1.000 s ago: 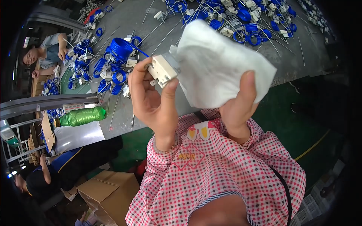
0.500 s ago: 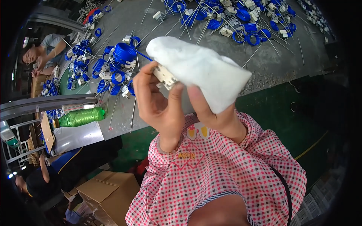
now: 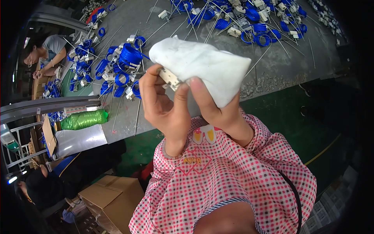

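Observation:
My left hand is closed on a small off-white block-shaped part, pinched between thumb and fingers. From behind the white cloth a short blue wire runs left to a coil of blue wire; its link with the block is hidden. My right hand grips the cloth, which is folded and bulky and lies against the block's upper side. The right thumb is near the left thumb, and the other right fingers are hidden behind the cloth. Both hands are raised above the table's near edge.
Several blue coils with white blocks and thin metal rods lie on the grey table, left and far. A green bottle lies at the left. A cardboard box stands below. Another person sits at far left.
The cloth and my right hand have shifted slightly left and up. My left hand keeps its pinch on the block. The person at far left has bent lower.

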`<action>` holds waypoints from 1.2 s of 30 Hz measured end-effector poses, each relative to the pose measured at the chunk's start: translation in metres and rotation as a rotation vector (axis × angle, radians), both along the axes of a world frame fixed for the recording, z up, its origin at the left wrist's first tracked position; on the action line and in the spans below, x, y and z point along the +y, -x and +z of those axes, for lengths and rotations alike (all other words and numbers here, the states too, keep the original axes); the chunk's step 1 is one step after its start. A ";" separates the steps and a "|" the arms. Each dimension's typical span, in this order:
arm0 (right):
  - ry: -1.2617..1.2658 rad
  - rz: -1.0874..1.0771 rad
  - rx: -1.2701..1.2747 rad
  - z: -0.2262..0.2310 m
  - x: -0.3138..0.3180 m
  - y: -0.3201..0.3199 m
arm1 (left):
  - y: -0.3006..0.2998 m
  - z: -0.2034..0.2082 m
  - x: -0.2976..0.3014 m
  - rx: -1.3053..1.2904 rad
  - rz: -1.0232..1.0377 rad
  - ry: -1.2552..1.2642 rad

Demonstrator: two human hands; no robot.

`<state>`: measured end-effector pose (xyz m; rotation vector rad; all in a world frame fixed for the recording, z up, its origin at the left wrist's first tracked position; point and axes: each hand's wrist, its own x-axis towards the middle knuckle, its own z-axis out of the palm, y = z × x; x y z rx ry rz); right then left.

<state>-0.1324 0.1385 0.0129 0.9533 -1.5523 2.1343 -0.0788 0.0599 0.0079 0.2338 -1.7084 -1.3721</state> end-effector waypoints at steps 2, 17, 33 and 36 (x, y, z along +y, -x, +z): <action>-0.239 -0.048 0.285 -0.004 0.008 0.003 | 0.003 0.000 -0.004 0.017 0.004 -0.074; -0.083 0.088 -0.015 0.002 0.007 0.010 | -0.003 0.000 -0.011 0.050 -0.165 0.008; 0.189 0.089 -0.589 -0.008 0.024 0.002 | -0.001 -0.005 -0.028 0.164 -0.152 -0.288; 0.248 0.117 -0.626 -0.003 0.021 0.012 | -0.003 -0.006 -0.023 0.264 -0.259 -0.370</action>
